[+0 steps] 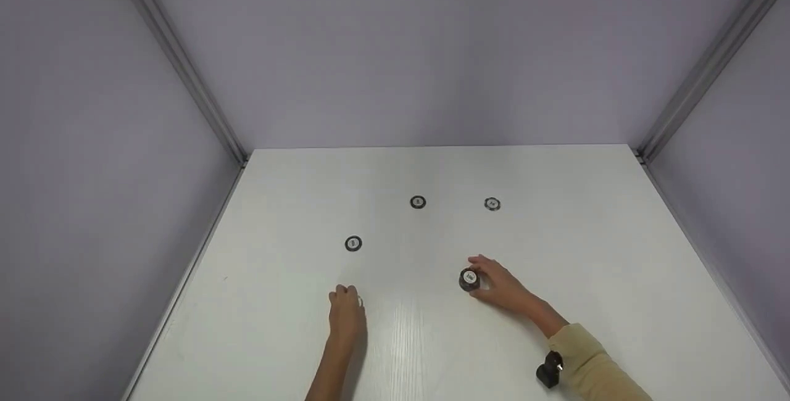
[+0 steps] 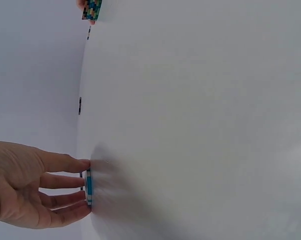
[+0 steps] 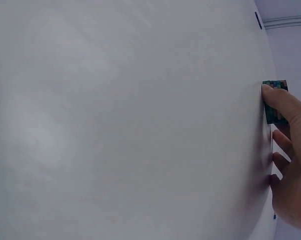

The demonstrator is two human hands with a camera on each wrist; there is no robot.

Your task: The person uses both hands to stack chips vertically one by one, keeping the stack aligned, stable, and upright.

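The right hand (image 1: 503,287) pinches a chip stack (image 1: 469,279); it may topple if squeezed unevenly; the left hand (image 1: 345,314) fingers curl on one flat chip (image 2: 88,187), which may slip on the surface (image 1: 617,253).

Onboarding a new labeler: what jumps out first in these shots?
The right hand holds a short stack of poker chips near the middle of the white table. The left hand touches a single chip lying flat at front left. Three loose chips lie farther back.

White table (image 1: 617,253), black-rimmed chips with pale centres far (image 1: 418,202), multicoloured checker-edged stack (image 1: 469,279) near right, beige sleeve (image 1: 592,364)
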